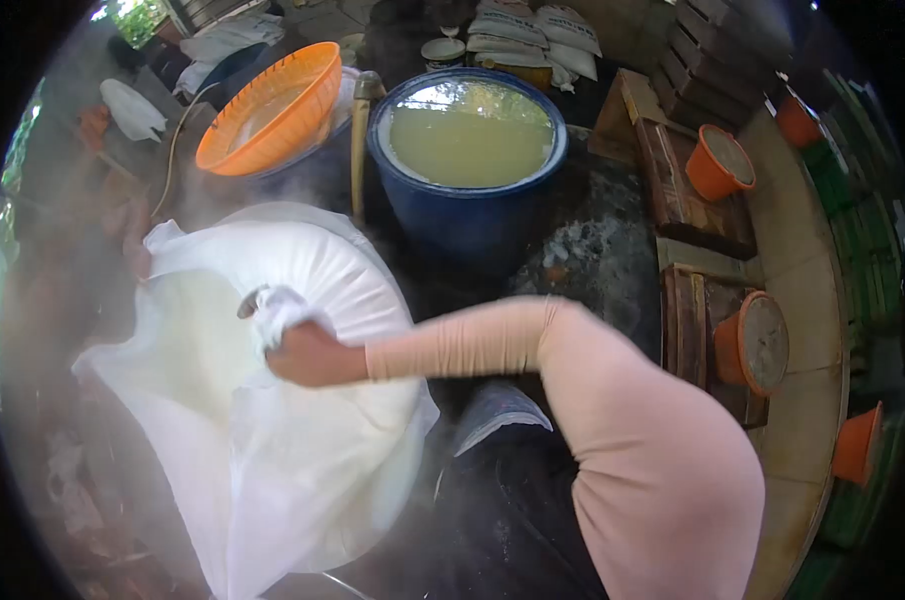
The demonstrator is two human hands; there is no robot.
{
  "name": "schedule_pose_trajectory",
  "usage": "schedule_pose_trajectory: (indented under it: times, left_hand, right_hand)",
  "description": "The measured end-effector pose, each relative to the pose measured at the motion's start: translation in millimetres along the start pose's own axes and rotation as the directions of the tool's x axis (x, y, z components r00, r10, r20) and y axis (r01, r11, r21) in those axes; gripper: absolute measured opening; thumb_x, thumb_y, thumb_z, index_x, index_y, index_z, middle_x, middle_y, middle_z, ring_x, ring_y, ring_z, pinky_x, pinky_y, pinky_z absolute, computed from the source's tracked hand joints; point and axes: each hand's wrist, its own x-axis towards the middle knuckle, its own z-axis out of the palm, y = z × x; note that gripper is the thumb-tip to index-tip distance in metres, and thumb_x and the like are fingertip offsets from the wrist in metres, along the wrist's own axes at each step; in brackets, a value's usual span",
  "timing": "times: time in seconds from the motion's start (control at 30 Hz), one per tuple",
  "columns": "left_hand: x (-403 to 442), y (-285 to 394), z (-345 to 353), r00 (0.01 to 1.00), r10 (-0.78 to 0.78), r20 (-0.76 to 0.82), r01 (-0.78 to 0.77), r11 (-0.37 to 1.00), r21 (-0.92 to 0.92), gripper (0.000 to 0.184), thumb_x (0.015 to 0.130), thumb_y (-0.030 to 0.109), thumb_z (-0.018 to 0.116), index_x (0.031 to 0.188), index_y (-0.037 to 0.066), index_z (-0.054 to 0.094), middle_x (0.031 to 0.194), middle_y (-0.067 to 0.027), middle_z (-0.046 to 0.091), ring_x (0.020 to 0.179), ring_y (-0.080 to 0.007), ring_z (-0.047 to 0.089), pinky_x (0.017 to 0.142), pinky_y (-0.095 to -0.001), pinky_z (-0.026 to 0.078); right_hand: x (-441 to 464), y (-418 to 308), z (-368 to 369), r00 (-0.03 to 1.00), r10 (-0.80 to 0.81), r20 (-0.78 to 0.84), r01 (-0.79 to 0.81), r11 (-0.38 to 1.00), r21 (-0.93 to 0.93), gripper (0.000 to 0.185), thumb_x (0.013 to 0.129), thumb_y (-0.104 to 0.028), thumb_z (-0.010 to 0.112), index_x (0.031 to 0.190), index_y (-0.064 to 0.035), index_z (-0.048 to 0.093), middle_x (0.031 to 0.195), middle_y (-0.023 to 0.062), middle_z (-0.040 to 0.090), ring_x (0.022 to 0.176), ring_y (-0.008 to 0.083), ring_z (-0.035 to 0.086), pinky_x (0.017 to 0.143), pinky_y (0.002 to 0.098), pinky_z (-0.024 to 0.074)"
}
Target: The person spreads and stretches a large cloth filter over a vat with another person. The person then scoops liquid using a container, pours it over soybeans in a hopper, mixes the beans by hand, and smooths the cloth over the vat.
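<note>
My right hand (316, 357), at the end of a pale pink sleeve, is closed around a bunched piece of white cloth (283, 308). It is above a large white cloth (308, 262) that is spread over a wide, round vessel. The cloth sags in the middle around pale, whitish contents (188, 345), and its folds hang toward the bottom of the view. A small dark shape (248, 304) shows beside the bunched cloth; I cannot make out what it is. My left hand does not show. Steam blurs the left side.
Behind stands a blue tub (438, 215) of yellowish liquid, beside a wooden handle (360, 150). An orange basket (318, 92) sits tilted on another vessel. Orange buckets (725, 165) rest on wooden boards at right. White sacks (533, 35) are stacked at the back.
</note>
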Motion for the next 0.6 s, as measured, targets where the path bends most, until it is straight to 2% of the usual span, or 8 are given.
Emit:
schedule_pose_trajectory:
  times: [0.03,0.07,0.1,0.17,0.23,0.3,0.37,0.6]
  left_hand:
    - [-4,-10,-14,1.000,0.010,-0.013,-0.010,1.000,-0.002,0.021,0.076,0.016,0.069,0.085,0.003,0.055,0.072,-0.0074,0.051,0.074,-0.0259,0.056,0.070,-0.0424,0.048]
    - [-9,-37,-38,0.997,-0.065,0.051,0.060,0.993,0.101,0.023,0.080,0.020,0.062,0.093,0.002,0.057,0.083,-0.0086,0.054,0.081,-0.0242,0.057,0.074,-0.0408,0.049]
    - [-13,-66,-61,0.983,-0.150,0.110,0.125,0.970,0.208,0.028,0.085,0.023,0.055,0.101,0.000,0.058,0.094,-0.0098,0.057,0.089,-0.0225,0.057,0.079,-0.0393,0.049]
    - [-22,-98,-45,0.955,-0.239,0.177,0.175,0.933,0.314,0.035,0.090,0.026,0.048,0.109,-0.001,0.059,0.106,-0.0110,0.060,0.096,-0.0209,0.058,0.084,-0.0377,0.049]
    - [-47,-130,0,0.933,-0.185,-0.308,0.343,0.713,0.611,0.031,0.089,0.030,0.050,0.099,0.002,0.059,0.099,-0.0077,0.058,0.093,-0.0199,0.055,0.082,-0.0363,0.047]
    - [-55,-136,-14,0.919,-0.225,-0.323,0.390,0.638,0.664,0.029,0.089,0.031,0.050,0.095,0.004,0.058,0.095,-0.0067,0.056,0.088,-0.0195,0.054,0.080,-0.0357,0.046]
    - [-49,-127,-36,0.910,-0.255,-0.328,0.415,0.562,0.715,0.028,0.089,0.033,0.050,0.091,0.006,0.057,0.091,-0.0057,0.054,0.084,-0.0191,0.053,0.077,-0.0351,0.045]
    - [-36,-193,-12,0.850,-0.295,-0.437,0.509,0.674,0.536,0.019,0.079,0.023,0.062,0.084,0.004,0.059,0.084,-0.0077,0.055,0.076,-0.0227,0.054,0.068,-0.0380,0.047]
  right_hand:
    - [-1,-29,-3,0.944,0.329,-0.006,-0.314,0.907,0.280,0.042,0.067,0.002,0.053,0.109,0.0004,0.050,0.108,0.0170,0.051,0.105,0.0332,0.048,0.093,0.0366,0.0398]
    - [-14,-54,18,0.928,0.373,0.011,-0.367,0.917,-0.155,0.028,0.074,-0.002,0.051,0.099,0.0045,0.059,0.101,0.0171,0.058,0.091,0.0296,0.055,0.083,0.0343,0.0448]
    - [-30,-88,33,0.857,0.439,0.269,-0.085,0.635,-0.768,0.028,0.076,-0.003,0.049,0.102,0.0036,0.058,0.100,0.0142,0.059,0.090,0.0267,0.056,0.082,0.0317,0.0453]
    - [-46,-145,18,0.976,0.075,0.202,0.105,0.654,-0.750,0.029,0.077,-0.007,0.052,0.102,0.0059,0.059,0.098,0.0172,0.059,0.095,0.0277,0.057,0.083,0.0319,0.0467]
    - [-20,-157,-12,0.976,0.163,0.143,-0.196,0.945,0.262,0.032,0.076,-0.009,0.053,0.103,0.0093,0.057,0.100,0.0181,0.058,0.098,0.0294,0.057,0.086,0.0325,0.0466]
    - [49,-140,-79,0.567,0.394,0.724,-0.641,0.762,0.087,0.025,0.077,-0.004,0.054,0.099,0.0075,0.057,0.103,0.0182,0.056,0.099,0.0294,0.055,0.086,0.0336,0.0454]
    - [52,-80,-82,0.933,0.195,-0.301,-0.162,0.978,0.130,0.019,0.078,0.003,0.052,0.097,0.0046,0.056,0.103,0.0153,0.055,0.096,0.0267,0.053,0.084,0.0336,0.0440]
    - [69,-35,-104,0.787,0.574,-0.225,-0.235,0.617,0.751,0.026,0.085,0.007,0.053,0.109,-0.0017,0.047,0.097,0.0027,0.050,0.081,0.0111,0.048,0.076,0.0252,0.0421]
